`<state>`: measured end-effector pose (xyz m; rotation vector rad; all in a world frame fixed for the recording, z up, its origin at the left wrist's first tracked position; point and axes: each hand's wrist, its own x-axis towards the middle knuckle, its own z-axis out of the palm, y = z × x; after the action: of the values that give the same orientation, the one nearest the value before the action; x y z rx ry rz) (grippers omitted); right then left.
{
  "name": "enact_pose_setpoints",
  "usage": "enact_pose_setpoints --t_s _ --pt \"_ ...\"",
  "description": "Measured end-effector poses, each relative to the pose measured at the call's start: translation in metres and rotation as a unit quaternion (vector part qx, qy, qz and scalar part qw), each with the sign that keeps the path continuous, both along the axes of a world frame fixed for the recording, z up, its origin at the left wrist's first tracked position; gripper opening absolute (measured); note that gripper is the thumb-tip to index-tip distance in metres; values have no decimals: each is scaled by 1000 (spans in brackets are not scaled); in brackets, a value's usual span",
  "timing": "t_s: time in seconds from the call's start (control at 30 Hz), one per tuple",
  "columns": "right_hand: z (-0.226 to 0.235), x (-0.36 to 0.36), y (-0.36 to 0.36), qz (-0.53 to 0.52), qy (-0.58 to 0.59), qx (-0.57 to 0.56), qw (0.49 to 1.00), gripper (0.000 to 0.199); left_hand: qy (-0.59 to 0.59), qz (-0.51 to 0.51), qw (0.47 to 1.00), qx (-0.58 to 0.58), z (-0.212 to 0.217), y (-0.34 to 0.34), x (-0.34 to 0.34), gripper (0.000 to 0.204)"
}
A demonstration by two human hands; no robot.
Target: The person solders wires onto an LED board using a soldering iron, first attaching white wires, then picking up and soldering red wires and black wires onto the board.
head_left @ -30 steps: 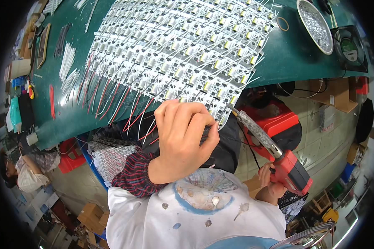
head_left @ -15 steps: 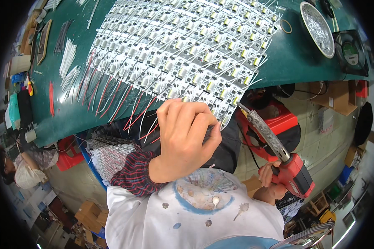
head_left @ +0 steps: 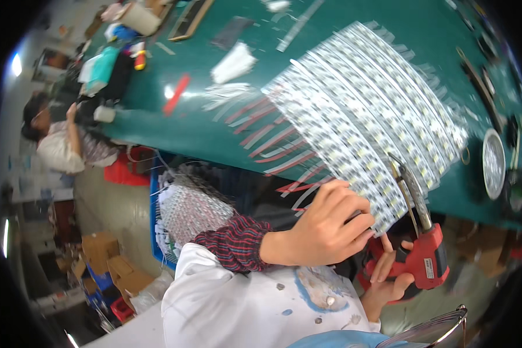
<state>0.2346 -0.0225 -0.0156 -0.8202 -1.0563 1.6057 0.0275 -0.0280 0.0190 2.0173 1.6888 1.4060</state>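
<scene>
A white panel of small circuit boards [head_left: 354,110], laid in rows with wires attached, lies tilted across the near table edge. My left hand [head_left: 326,229] is at its near edge, with fingers curled together; whatever they pinch is hidden behind them. Red and white wires [head_left: 284,148] fan out from the panel's left side. In my right hand [head_left: 388,277] is a red soldering gun [head_left: 426,258], gripped by its handle. Its metal barrel points up and away, and the tip is over the panel's lower right part; motion blur hides whether it touches.
Bundles of white wires [head_left: 235,62] and red wires [head_left: 177,94] lie on the green table [head_left: 156,124]. A round metal dish [head_left: 493,164] stands at the right. Below the table edge, a blue bin [head_left: 155,217] holds more panels. Another person [head_left: 61,136] sits at far left.
The whole view has swung, so the panel and table sit further right and tilted. The soldering gun's tip has moved from beside the panel's corner to over the panel. Both hands keep their grip.
</scene>
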Motion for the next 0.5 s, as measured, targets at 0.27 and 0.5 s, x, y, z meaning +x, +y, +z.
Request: enact_pose_setpoints --t_s 0.27,0.5 --pt "14 -24 6 29 112 -16 993 60 333 303 890 -70 27 5 -198 19" --pt "25 -30 13 -15 101 -8 995 52 294 265 911 -117 2 50 -268 15"
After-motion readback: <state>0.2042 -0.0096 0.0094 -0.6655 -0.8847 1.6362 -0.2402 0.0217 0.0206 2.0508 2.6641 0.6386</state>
